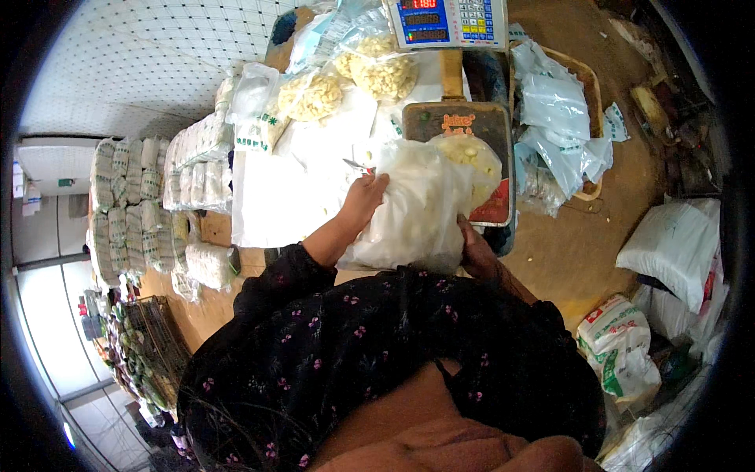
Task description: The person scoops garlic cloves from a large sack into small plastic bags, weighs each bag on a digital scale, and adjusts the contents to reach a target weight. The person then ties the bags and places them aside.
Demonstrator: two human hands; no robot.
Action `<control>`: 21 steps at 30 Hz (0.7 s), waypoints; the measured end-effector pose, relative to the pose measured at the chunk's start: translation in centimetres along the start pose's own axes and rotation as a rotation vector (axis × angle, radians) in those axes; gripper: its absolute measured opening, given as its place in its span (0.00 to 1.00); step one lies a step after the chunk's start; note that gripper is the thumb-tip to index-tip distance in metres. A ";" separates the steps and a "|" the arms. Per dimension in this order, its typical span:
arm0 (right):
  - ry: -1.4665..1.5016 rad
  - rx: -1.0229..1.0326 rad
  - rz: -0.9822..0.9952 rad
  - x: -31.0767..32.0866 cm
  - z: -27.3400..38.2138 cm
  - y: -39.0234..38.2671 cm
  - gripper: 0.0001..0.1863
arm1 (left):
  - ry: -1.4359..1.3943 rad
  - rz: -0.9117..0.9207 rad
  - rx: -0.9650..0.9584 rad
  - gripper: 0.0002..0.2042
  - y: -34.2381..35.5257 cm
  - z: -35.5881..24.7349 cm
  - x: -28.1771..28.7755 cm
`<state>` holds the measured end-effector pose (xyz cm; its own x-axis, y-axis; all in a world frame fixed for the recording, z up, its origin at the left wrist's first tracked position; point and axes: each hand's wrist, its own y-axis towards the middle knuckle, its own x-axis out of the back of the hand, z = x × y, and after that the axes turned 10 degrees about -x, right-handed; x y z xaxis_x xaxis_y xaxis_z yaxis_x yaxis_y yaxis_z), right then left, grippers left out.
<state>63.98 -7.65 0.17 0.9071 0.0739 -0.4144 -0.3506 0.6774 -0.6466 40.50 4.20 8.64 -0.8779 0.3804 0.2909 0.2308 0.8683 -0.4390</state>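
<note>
A large translucent white plastic bag point(409, 208), bulging, lies in front of my body. My left hand point(366, 201) is closed at the bag's left edge. Small red-handled scissors point(359, 167) stick out of that hand, blades pointing up and left. My right hand point(476, 250) grips the bag's lower right side, its fingers partly hidden behind the plastic. Just beyond, a clear bag of pale pieces point(472, 157), which look like peeled garlic cloves, rests on the platform scale point(425, 118). The white bag overlaps the scale's near left part.
The lit scale display point(448, 23) stands at the far side. More clear bags of pale cloves point(383, 75) lie on the white table sheet point(271, 197). Stacked packed bags point(130, 208) stand left. A basket point(591, 86) of plastic bags is at right; white sacks point(668, 248) lie beyond.
</note>
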 end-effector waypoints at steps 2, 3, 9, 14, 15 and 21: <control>0.022 0.020 0.009 0.1 -1.6 1.0 0.30 | -0.039 0.003 -0.069 0.15 -0.5 1.2 -0.3; 0.028 0.032 0.004 0.6 -2.8 1.8 0.30 | -0.057 0.016 -0.100 0.15 -0.7 1.9 -0.5; 0.065 0.035 -0.009 3.7 -9.2 6.1 0.30 | 0.121 0.055 -0.064 0.17 -0.5 1.5 0.0; -0.050 0.048 0.032 4.6 -10.7 7.5 0.34 | -0.042 0.014 -0.069 0.18 -0.6 5.2 -0.6; -0.030 0.026 0.014 3.7 -8.8 6.0 0.33 | -0.067 0.021 -0.009 0.18 -1.1 3.2 -0.9; 0.081 -0.050 -0.010 0.9 -4.4 2.5 0.29 | -0.167 0.008 -0.046 0.18 -1.6 3.3 -0.5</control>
<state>62.87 -9.12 -4.61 0.8894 0.0065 -0.4570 -0.3547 0.6405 -0.6811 39.18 1.58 6.34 -0.9326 0.3325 0.1403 0.2538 0.8806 -0.4002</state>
